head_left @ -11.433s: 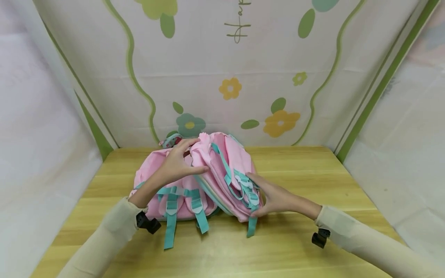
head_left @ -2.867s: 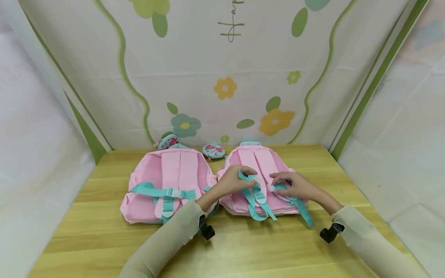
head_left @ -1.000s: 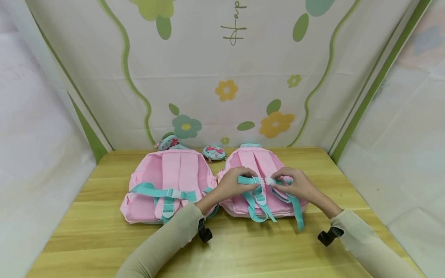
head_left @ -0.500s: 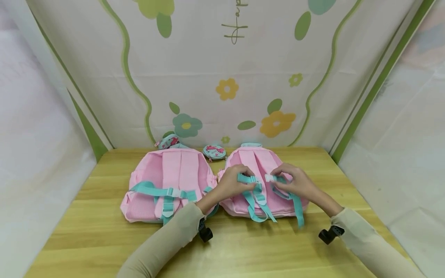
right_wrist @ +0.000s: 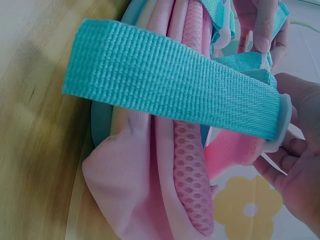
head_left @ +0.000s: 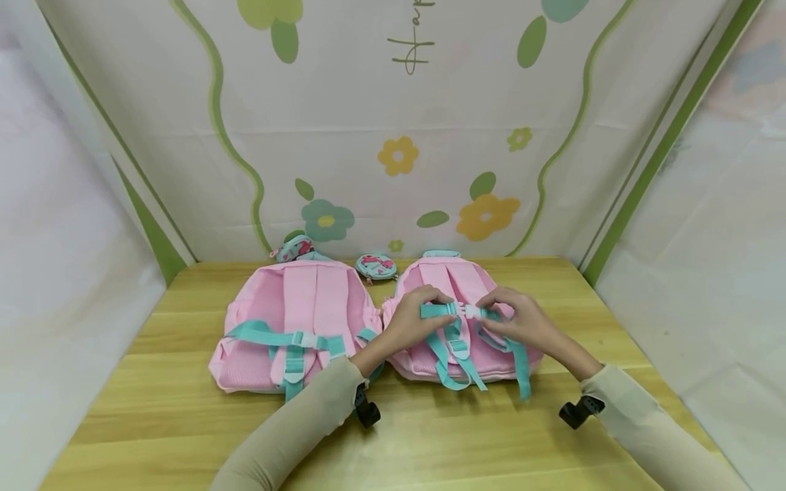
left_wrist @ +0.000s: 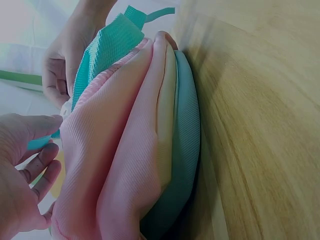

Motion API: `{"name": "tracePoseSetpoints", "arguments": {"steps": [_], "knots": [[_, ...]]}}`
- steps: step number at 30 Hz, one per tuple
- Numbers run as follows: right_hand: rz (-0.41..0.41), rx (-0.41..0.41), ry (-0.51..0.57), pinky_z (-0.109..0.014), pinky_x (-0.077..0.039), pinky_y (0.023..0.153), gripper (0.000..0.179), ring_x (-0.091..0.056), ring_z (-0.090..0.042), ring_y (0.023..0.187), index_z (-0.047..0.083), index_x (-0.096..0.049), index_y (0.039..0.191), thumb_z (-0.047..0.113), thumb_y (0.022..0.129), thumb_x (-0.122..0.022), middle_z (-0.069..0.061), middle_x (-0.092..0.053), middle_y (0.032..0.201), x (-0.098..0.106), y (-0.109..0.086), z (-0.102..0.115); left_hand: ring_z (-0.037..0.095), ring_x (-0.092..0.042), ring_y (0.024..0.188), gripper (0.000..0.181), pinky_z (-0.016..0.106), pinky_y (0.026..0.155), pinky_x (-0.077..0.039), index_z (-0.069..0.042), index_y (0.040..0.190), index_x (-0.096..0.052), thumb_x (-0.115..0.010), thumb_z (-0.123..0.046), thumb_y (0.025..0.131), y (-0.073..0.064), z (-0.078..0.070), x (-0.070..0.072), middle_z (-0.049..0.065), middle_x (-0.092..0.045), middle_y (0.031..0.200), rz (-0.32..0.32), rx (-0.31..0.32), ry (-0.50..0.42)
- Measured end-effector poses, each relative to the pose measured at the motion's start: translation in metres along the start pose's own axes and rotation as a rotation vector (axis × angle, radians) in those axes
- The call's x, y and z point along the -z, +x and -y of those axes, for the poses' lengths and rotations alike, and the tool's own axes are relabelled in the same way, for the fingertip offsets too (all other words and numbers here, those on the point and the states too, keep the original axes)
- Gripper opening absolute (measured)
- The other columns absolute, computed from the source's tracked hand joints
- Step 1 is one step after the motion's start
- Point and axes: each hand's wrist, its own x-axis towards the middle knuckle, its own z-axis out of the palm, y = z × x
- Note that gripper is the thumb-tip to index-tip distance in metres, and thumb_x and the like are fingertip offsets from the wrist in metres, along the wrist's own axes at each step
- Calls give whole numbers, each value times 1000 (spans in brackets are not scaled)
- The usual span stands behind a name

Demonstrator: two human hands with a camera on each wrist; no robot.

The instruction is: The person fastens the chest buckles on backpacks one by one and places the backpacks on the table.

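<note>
A pink backpack [head_left: 424, 360] lies at the right, straps up, between both hands. My left hand [head_left: 410, 320] pinches a teal strap [head_left: 434, 310] ending in the pronged half of a white buckle [head_left: 460, 309]. Facing it, my right hand [head_left: 518, 319] pinches the buckle's socket half [head_left: 471, 311] on the other strap. The prongs sit right at the socket's mouth. In the right wrist view, a loose teal webbing end [right_wrist: 175, 80] crosses in front of the bag. The left wrist view shows the pink side of the backpack [left_wrist: 125, 135]; the buckle is mostly hidden there.
Another pink backpack [head_left: 245, 368] lies at the left, its teal chest strap [head_left: 260, 334] fastened across. Behind the bags are two small round printed pouches, one in the middle [head_left: 376, 266] and one at the left [head_left: 295, 249]. Fabric walls [head_left: 344, 102] enclose the wooden table [head_left: 430, 436].
The right backpack, earlier tilted against the left one, now lies flat beside it. The hands have since taken up its chest strap ends, and over the last half second the buckle halves came together.
</note>
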Motion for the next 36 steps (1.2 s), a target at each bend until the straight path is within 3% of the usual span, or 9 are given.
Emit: {"name": "tracePoseSetpoints", "arguments": {"steps": [15, 26, 36], "knots": [[12, -6, -11, -35, -59, 78, 26, -67, -14, 86, 15, -74, 100, 7, 79, -88, 5, -73, 97, -2, 0, -4, 19, -68, 105, 23, 30, 98, -53, -8, 109, -75, -81, -15, 88, -1, 1, -1, 5, -74, 106, 14, 52, -36], [-11, 16, -6, -36, -59, 80, 27, -69, -15, 89, 13, -75, 100, 5, 78, -87, 4, -74, 98, 1, 1, -1, 16, -68, 103, 27, 29, 96, -54, -9, 111, -78, -83, -19, 86, -2, -2, 1, 2, -75, 105, 21, 59, -6], [16, -31, 20, -45, -59, 84, 25, -71, -19, 93, 16, -76, 101, 9, 80, -87, 5, -75, 99, -1, -2, -1, 16, -68, 106, 29, 29, 99, -53, -8, 113, -78, -83, -17, 86, -2, -2, 0, 1, -75, 106, 28, 72, -24]]}}
